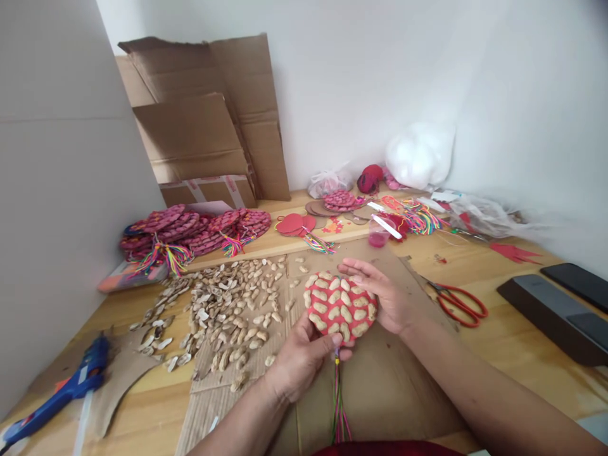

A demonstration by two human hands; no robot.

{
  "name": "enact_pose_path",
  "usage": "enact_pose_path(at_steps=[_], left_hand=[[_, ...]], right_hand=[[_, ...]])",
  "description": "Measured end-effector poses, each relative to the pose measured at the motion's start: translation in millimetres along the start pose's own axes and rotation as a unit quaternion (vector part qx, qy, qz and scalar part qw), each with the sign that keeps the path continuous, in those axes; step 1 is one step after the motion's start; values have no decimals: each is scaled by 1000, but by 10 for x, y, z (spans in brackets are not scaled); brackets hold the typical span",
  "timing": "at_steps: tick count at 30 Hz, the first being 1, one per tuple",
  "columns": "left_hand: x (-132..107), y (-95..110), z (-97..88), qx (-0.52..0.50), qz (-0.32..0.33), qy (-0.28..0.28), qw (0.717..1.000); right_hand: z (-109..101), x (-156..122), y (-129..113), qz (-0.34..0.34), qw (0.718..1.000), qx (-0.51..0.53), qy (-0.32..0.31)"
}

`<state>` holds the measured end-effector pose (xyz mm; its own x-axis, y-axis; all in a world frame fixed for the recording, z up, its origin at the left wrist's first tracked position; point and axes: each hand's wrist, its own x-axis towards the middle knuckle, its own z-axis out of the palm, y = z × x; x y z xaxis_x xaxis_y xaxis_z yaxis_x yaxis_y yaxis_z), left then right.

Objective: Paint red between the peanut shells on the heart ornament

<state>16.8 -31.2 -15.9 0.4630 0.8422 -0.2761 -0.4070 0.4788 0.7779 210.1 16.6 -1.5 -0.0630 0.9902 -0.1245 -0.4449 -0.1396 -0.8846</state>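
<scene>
Holding a red disc (pixel 339 308) studded with peanut shells, both hands meet above a cardboard sheet (pixel 380 386) on the wooden table (pixel 513 342). The left hand (pixel 304 358) pinches the disc's lower edge, thumb on top and fingers curled under. The right hand (pixel 386 296) cups the far right edge, half closed, fingers laid along the rim. A tassel (pixel 339 405) of coloured threads hangs from the disc toward the person. Loose peanut shells (pixel 223 310) lie to the left, with a blue glue gun (pixel 71 386) beyond them. Red scissors (pixel 458 304) rest to the right. Finished pink discs (pixel 190 228) are piled before a cardboard box (pixel 204 126); the red print on its tape is too small to read.
</scene>
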Motion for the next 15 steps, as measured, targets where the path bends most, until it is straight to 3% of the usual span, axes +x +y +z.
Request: enact_pose_path(at_steps=[10,15], left_hand=[[33,130,30,-34,26,-19,999],[106,140,92,-39,64,29,997]], right_hand=[[20,-68,-83,33,993,53,-103],[34,-82,-30,24,988,71,-133]])
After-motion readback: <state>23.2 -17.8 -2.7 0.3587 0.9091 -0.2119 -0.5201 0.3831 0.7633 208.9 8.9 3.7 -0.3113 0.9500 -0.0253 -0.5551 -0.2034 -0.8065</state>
